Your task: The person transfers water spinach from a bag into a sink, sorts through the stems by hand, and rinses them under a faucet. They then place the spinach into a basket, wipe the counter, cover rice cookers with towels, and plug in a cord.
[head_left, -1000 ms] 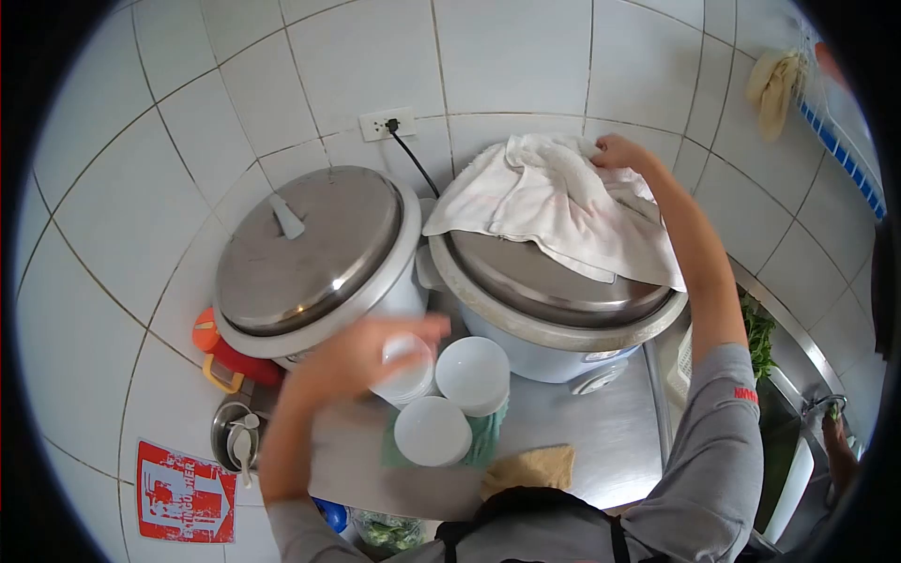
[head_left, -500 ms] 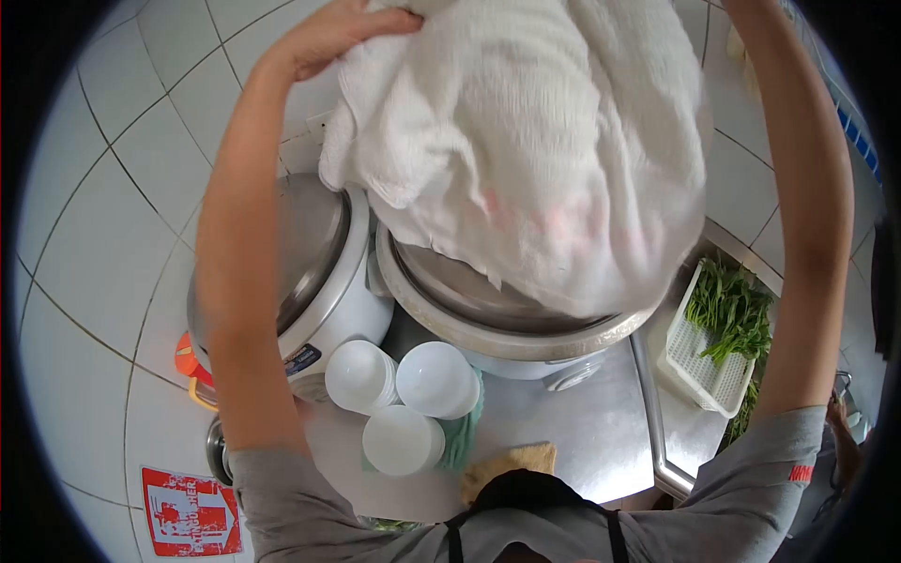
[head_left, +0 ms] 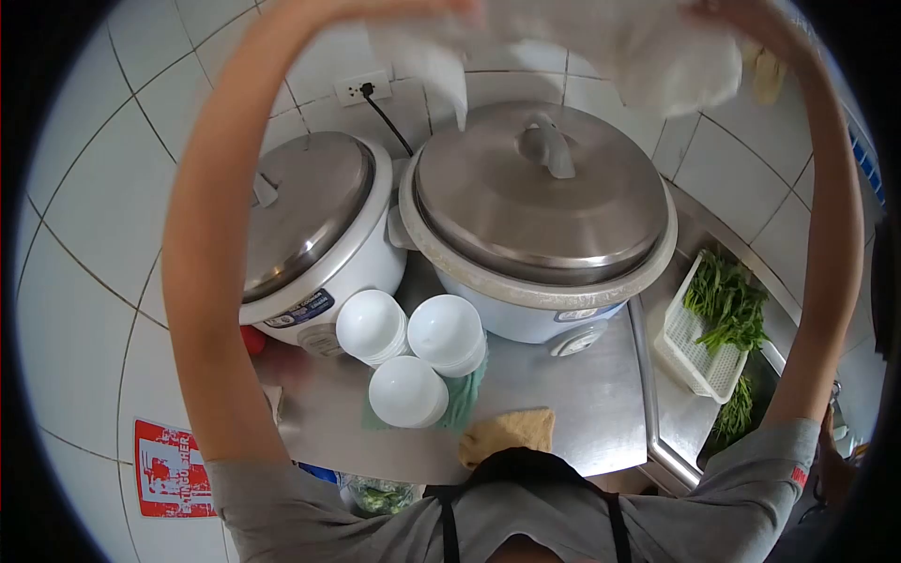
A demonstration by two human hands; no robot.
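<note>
A white towel [head_left: 690, 70], blurred by motion, hangs raised at the top edge of the head view. My left hand [head_left: 441, 7] grips its left part, cut off by the frame edge. At its right part my right hand [head_left: 737, 14] is closed on the cloth. Below the towel stands a large rice cooker [head_left: 535, 305] with its steel lid [head_left: 488, 206] on and the lid handle uncovered. To its left is a second lidded rice cooker [head_left: 375, 263], partly behind my left arm.
Upside-down stacks of white bowls [head_left: 407, 389] stand on a green cloth [head_left: 462, 403] before the cookers. A tan cloth [head_left: 511, 436] lies at the counter's front. Right, a white basket [head_left: 690, 352] holds leafy greens [head_left: 727, 300]. A plug sits in the wall outlet [head_left: 352, 91].
Both hands have lifted the towel up and away from the large rice cooker. Its lid and handle, covered before, now show, as does the wall outlet behind.
</note>
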